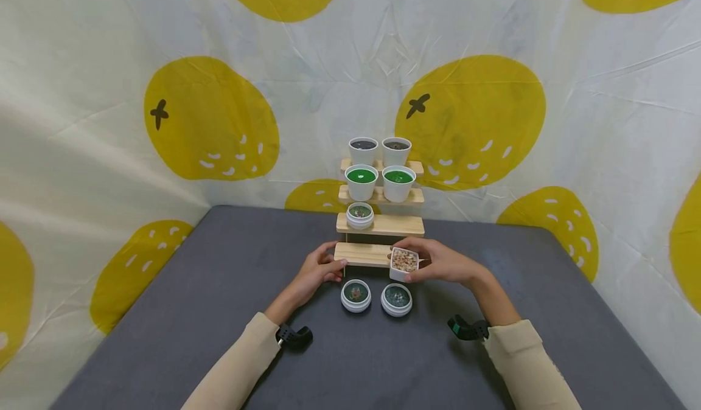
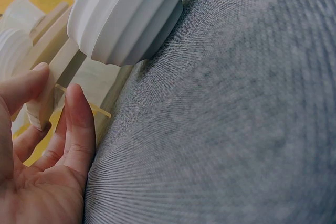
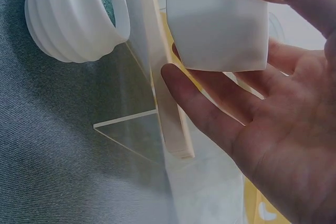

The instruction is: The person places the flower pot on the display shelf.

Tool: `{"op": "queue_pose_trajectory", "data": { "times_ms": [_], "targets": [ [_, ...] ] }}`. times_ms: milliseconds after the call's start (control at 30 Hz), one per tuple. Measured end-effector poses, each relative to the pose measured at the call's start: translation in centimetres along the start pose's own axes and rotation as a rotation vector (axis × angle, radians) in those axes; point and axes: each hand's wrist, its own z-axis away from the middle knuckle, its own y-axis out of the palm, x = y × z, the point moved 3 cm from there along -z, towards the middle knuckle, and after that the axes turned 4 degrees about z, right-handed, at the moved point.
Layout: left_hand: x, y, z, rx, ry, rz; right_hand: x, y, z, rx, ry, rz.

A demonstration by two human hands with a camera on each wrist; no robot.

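Note:
My right hand (image 1: 443, 262) grips a small white square pot (image 1: 398, 274) filled with tan and white gravel (image 1: 405, 260), at the right end of the lowest step of a tiered wooden stand (image 1: 364, 253). In the right wrist view the white pot (image 3: 218, 30) sits between thumb and fingers, and the index fingertip lies by the wooden board (image 3: 170, 124). My left hand (image 1: 314, 271) holds the left end of that same step; in the left wrist view its thumb and fingers bend round the board end (image 2: 44, 100). Whether the pot touches the step is hard to tell.
Two round white ribbed pots (image 1: 356, 296) (image 1: 397, 300) with dark green contents stand before the stand. A similar pot (image 1: 359, 216) sits on the second step. Green-filled cups (image 1: 361, 190) and dark-filled cups (image 1: 363, 154) occupy the upper steps. A patterned curtain (image 1: 339, 106) hangs behind the grey table (image 1: 246, 239).

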Motion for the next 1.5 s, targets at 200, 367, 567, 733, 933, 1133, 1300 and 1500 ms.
{"op": "queue_pose_trajectory", "data": {
  "times_ms": [200, 367, 567, 733, 933, 1133, 1300, 1500],
  "targets": [
    [-0.36, 0.1, -0.05, 0.005, 0.001, -0.004, -0.07, 0.04, -0.02, 0.004, 0.025, -0.007],
    [-0.47, 0.12, -0.14, 0.008, 0.005, 0.0, -0.14, 0.08, -0.05, 0.004, 0.034, 0.004],
    [-0.48, 0.08, -0.27, 0.011, 0.013, 0.004, -0.32, 0.0, -0.19, 0.003, 0.038, 0.017],
    [-0.49, 0.06, -0.24, 0.004, 0.014, 0.004, -0.37, -0.02, -0.23, 0.002, 0.047, 0.009],
    [-0.51, 0.09, -0.09, 0.012, 0.025, -0.004, -0.35, 0.09, -0.18, 0.012, 0.048, 0.023],
    [-0.34, 0.07, -0.07, 0.008, 0.006, -0.002, -0.37, 0.16, -0.21, 0.019, 0.045, 0.018],
    [-0.25, 0.05, -0.06, 0.006, 0.003, 0.004, -0.4, 0.18, -0.21, 0.017, 0.045, 0.017],
    [-0.18, 0.08, -0.01, 0.004, 0.004, 0.009, -0.36, 0.21, -0.3, 0.018, 0.058, 0.024]
  ]
}}
